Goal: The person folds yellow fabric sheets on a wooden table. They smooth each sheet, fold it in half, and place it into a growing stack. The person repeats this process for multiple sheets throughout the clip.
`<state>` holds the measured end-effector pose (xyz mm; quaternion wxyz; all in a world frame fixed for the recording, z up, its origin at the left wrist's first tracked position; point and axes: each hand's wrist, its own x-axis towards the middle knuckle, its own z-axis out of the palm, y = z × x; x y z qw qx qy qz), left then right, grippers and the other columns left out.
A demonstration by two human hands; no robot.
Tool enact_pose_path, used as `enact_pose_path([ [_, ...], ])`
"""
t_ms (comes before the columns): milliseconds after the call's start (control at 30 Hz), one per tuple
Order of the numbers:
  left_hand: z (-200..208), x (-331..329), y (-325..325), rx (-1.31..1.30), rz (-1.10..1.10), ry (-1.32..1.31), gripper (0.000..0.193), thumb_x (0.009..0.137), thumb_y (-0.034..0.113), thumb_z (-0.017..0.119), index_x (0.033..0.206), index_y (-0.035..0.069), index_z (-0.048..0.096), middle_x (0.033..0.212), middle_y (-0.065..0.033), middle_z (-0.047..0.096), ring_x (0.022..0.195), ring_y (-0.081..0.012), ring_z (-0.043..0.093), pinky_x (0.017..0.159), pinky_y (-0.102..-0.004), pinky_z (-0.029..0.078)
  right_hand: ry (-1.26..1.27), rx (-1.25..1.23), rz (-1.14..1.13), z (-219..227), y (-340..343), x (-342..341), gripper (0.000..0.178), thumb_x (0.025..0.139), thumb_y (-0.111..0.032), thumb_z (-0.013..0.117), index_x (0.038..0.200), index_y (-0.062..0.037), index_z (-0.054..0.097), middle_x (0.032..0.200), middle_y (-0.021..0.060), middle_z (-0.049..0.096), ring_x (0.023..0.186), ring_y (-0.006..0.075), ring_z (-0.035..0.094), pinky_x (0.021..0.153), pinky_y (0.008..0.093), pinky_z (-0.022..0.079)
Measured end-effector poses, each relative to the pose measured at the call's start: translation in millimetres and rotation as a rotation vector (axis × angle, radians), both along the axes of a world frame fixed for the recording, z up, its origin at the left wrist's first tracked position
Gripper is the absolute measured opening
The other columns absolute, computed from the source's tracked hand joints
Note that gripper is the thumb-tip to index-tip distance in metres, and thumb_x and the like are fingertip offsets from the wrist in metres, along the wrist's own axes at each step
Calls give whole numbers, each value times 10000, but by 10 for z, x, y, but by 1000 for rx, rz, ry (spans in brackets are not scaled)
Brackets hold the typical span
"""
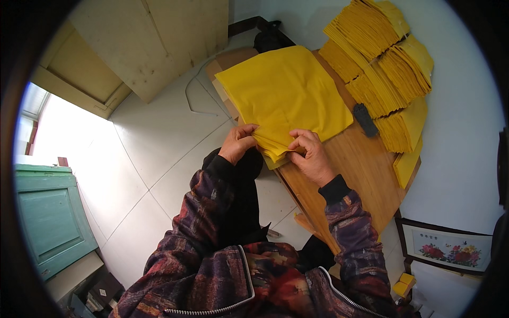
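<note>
A pile of large yellow fabric sheets (286, 85) lies over the far left part of a wooden table (339, 169). At its near corner my left hand (238, 143) pinches the edge of the yellow fabric between thumb and fingers. My right hand (312, 156) is closed on the same near edge, a little to the right. Between the two hands the fabric is bunched into several layered folds. Whether these are separate sheets or one folded piece, I cannot tell.
Several stacks of folded yellow fabric (392, 79) stand along the table's right side by the wall. A dark grey block-like thing (365, 120) lies beside them. Cardboard (217, 69) shows under the pile's left edge. A framed flower picture (448, 246) leans at the lower right.
</note>
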<state>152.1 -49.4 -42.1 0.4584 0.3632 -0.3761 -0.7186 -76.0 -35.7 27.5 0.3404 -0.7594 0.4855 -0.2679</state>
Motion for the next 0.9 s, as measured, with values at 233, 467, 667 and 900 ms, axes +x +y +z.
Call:
enact_pose_path([
  [233, -72, -132, 6, -49, 81, -10, 211, 859, 19, 571, 1048, -52, 630, 931, -35, 669, 798, -113, 598, 761, -237, 476, 82, -67, -8, 33, 28, 10, 273, 711, 0, 700, 953, -21, 576, 1222, 131, 527, 1136, 327, 479, 966, 393, 416],
  [467, -101, -147, -5, -62, 117, -152, 224, 943, 188, 603, 951, -30, 656, 842, -16, 659, 780, -92, 585, 741, -236, 477, 254, -515, -58, 14, 182, 57, 498, 660, -28, 763, 1106, -57, 544, 1333, 141, 425, 1196, 358, 438, 1007, 428, 398],
  [667, -89, -144, -5, -49, 129, -174, 230, 946, 193, 601, 937, -31, 654, 831, -9, 653, 763, -81, 577, 717, -230, 474, 324, -576, 22, 20, 175, 68, 258, 698, 5, 706, 937, -43, 620, 1316, 134, 478, 1238, 352, 418, 1022, 429, 387],
  [900, -33, -116, 5, -41, 129, -192, 225, 917, 174, 588, 967, -35, 656, 806, -12, 641, 731, -89, 565, 684, -220, 454, 215, -388, 13, 10, 107, 77, 143, 709, 47, 655, 820, -38, 626, 1300, 134, 514, 1254, 362, 399, 1034, 436, 365],
])
